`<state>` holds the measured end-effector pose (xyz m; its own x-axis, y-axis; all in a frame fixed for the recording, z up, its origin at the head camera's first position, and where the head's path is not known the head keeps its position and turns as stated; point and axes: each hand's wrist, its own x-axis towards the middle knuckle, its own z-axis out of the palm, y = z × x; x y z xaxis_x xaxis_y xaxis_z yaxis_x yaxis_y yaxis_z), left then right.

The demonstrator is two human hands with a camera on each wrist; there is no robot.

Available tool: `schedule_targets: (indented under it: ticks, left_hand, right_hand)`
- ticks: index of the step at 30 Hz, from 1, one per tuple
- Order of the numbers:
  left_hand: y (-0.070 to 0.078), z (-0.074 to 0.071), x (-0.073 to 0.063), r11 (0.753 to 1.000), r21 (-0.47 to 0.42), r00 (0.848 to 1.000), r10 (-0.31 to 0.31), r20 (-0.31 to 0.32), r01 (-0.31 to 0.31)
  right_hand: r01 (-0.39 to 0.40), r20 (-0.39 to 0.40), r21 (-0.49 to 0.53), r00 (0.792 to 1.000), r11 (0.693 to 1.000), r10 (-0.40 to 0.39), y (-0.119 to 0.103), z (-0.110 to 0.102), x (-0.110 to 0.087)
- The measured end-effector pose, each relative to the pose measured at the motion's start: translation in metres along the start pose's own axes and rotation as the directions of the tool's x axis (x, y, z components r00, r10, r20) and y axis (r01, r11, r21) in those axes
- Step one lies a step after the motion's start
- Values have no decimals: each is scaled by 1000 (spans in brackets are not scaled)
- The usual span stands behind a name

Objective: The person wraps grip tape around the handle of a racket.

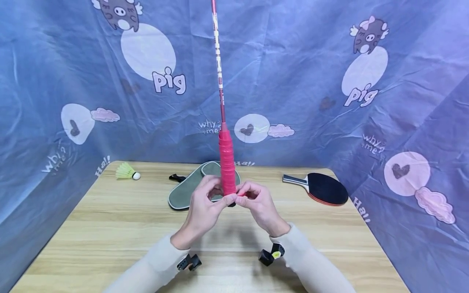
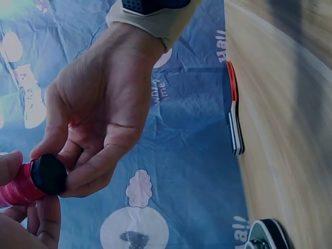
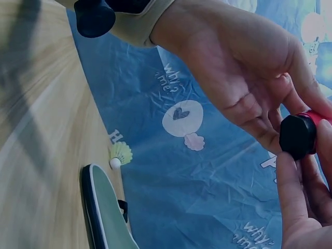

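A badminton racket stands upright over the table, its red-wrapped handle (image 1: 228, 167) at the bottom and its thin shaft (image 1: 218, 61) rising out of the top of the head view. My left hand (image 1: 205, 205) holds the lower handle, its thumb across the front near the end. Opposite it, my right hand (image 1: 261, 205) pinches a bit of red grip tape (image 1: 242, 194) at the handle's lower right. The black end cap (image 2: 49, 175) faces both wrist cameras, with fingers of both hands around it. The racket head is outside the views.
Behind the hands lies a green paddle case (image 1: 183, 193) with a black strap. A yellow shuttlecock (image 1: 126, 171) is at the back left, a black table tennis paddle (image 1: 326, 189) at the back right. Blue printed cloth (image 1: 293, 81) encloses the wooden table (image 1: 121, 228).
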<state>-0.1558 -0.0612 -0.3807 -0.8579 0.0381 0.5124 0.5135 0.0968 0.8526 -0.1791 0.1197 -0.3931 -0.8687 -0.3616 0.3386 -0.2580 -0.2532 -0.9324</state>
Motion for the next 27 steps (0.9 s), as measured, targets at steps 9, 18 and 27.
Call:
schedule_targets:
  ticks: [9, 18, 27]
  left_hand:
    - [1, -2, 1, 1000, 26, 1000, 13, 20, -14]
    - [5, -4, 2, 996, -69, 996, -51, 72, 56]
    - [3, -5, 3, 997, -63, 995, -41, 91, 46]
  right_hand:
    - [-20, 38, 77, 999, 997, 17, 2, -4, 0]
    - [-52, 35, 126, 998, 991, 48, -1, -6, 0]
    - [-122, 130, 177, 987, 977, 99, -2, -10, 3]
